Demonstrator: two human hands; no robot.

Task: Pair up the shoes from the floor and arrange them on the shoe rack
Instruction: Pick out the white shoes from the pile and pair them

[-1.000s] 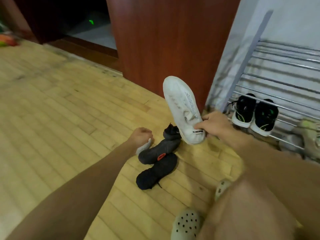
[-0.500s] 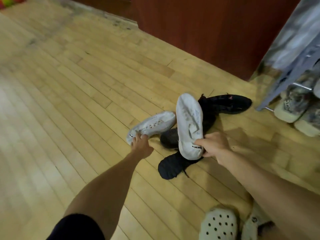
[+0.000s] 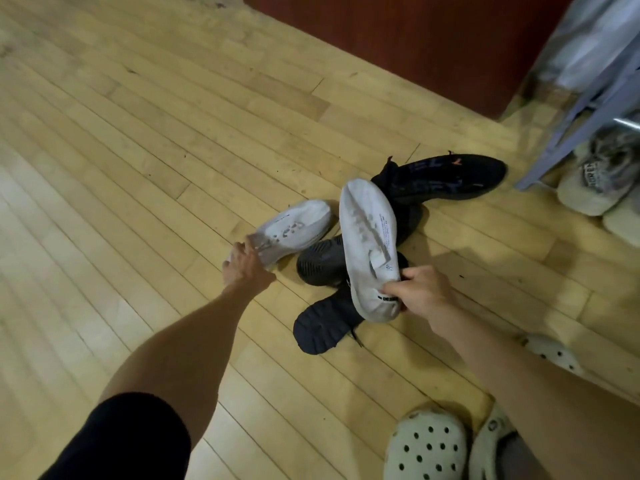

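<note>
Floor (image 3: 104, 168): pale wood boards that carry all the loose shoes.
Wooden panel (image 3: 398, 46): dark red-brown, upright at the far edge.
Shoe rack (image 3: 581, 109): only a grey-blue leg shows, far right, with grey-beige shoes (image 3: 599, 174) on the floor under it.
Black shoes (image 3: 450, 178): three lie in a loose heap between the hands and the rack; the two nearer ones lie sole up.
Held white shoe (image 3: 367, 244): its heel is in the right hand, its toe points away from the person, and it crosses in front of the black heap.
Second white shoe (image 3: 294, 226): lies on the floor just left of the heap, heel towards the left hand.
Right hand (image 3: 420, 294): fingers curled round the heel of the held white shoe.
Left hand (image 3: 244, 263): arm stretched out, fingers gripping the heel end of the second white shoe.
Clogs (image 3: 426, 445): pale and perforated, on the person's feet at the bottom right.
</note>
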